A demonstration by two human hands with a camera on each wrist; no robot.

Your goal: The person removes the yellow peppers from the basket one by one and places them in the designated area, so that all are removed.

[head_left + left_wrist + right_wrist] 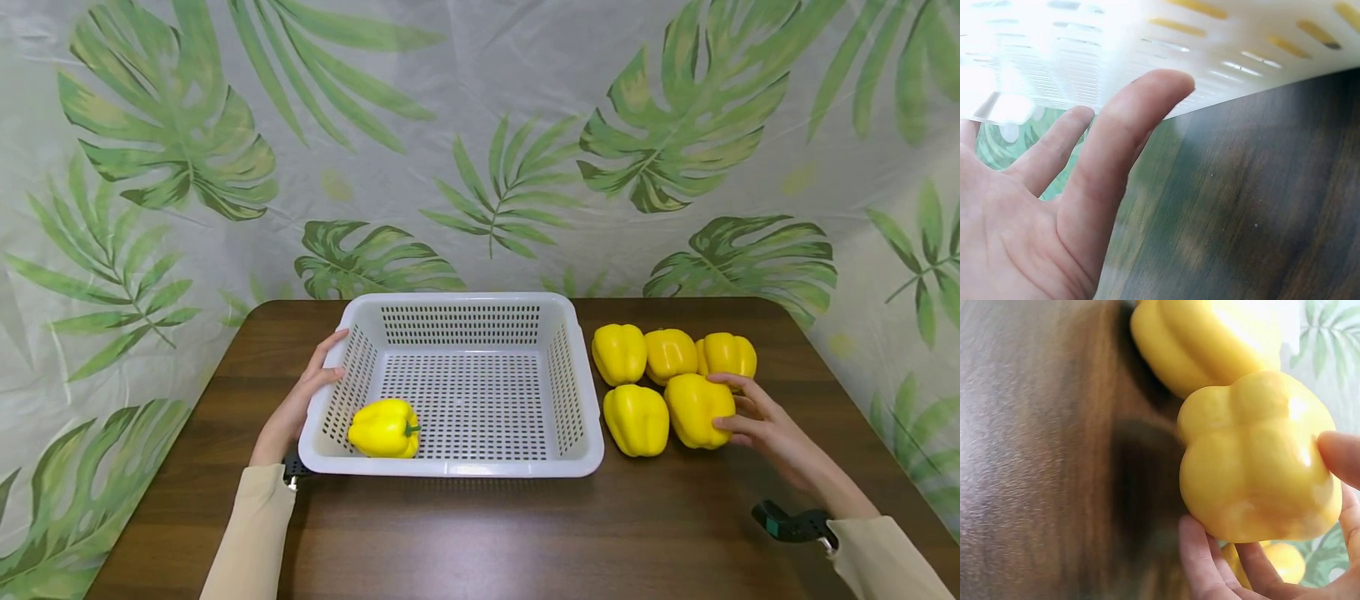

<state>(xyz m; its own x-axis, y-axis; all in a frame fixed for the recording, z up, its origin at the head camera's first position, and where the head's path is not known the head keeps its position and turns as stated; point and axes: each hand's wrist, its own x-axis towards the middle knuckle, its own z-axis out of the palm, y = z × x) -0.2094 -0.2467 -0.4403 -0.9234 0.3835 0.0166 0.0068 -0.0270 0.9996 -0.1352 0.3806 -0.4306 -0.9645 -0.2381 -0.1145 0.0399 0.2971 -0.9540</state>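
My left hand (pixel 303 400) rests against the left outer side of a white plastic basket (pixel 450 468). In the left wrist view its thumb (pixel 1107 147) lies fairly straight along the slotted wall. One yellow bell pepper (pixel 382 429) with a green stem lies on its side in the basket's near left corner. Right of the basket, my right hand (pixel 765 425) holds another yellow bell pepper (pixel 699 411) between thumb and fingers. The right wrist view shows this pepper (pixel 1260 462) with its lobed end toward the camera, fingers curled around its far side.
Beside the held pepper sits a yellow pepper (pixel 636 421). Behind are more peppers: one near the basket (pixel 619 354), a middle one (pixel 671 356) and a right-hand group (pixel 729 356). A leaf-patterned cloth (pixel 510 150) hangs behind the brown wooden table (pixel 465 542).
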